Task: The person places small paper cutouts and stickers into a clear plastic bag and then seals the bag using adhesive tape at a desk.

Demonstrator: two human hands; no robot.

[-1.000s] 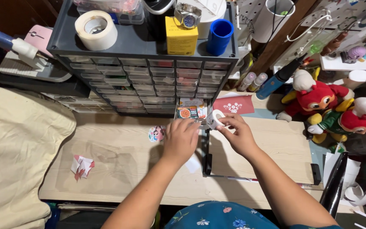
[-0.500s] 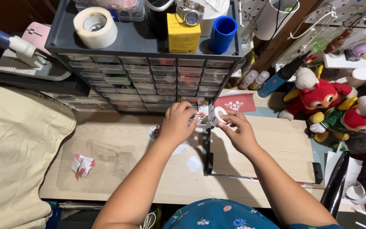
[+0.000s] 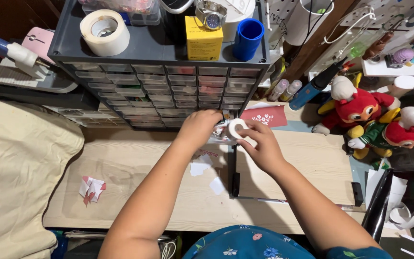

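Note:
My left hand [image 3: 198,127] is curled over a small clear drawer [image 3: 219,137] that sticks out of the bottom row of a grey multi-drawer cabinet [image 3: 164,91]. The drawer holds colourful printed cards, mostly hidden by my fingers. My right hand [image 3: 259,146] pinches a small white tape roll [image 3: 236,128] right beside the drawer, touching its right edge. Both hands are over the far side of a light wooden desk [image 3: 135,201].
White paper scraps [image 3: 200,168] and a crumpled red-and-white paper [image 3: 91,188] lie on the desk, beside a black bar [image 3: 235,180]. On the cabinet stand a large tape roll [image 3: 105,32], yellow box [image 3: 204,42] and blue cup [image 3: 248,38]. Plush toys [image 3: 360,108] sit right, beige cloth [image 3: 20,163] left.
Both hands have moved away from me toward the cabinet. The left hand now covers the drawer, and white scraps show on the desk where it was.

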